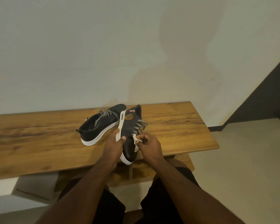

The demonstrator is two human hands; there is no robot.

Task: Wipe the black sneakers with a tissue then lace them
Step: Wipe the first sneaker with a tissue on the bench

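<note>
Wiping is in hand: the left hand [115, 143] grips the tilted sneaker [131, 135] over the table [176, 126] while the right hand [149, 143] pinches the tissue [137, 143] against its side, so the next stroke likely needs firm support

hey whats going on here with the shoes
A person seated at a wooden table is cleaning a pair of black sneakers. The left hand grips one sneaker by its white sole, tilted on its side at the table's near edge. The right hand pinches a tissue against the sneaker's black upper, near the toe. The other sneaker rests on the table behind, its striped laces loose.
</note>
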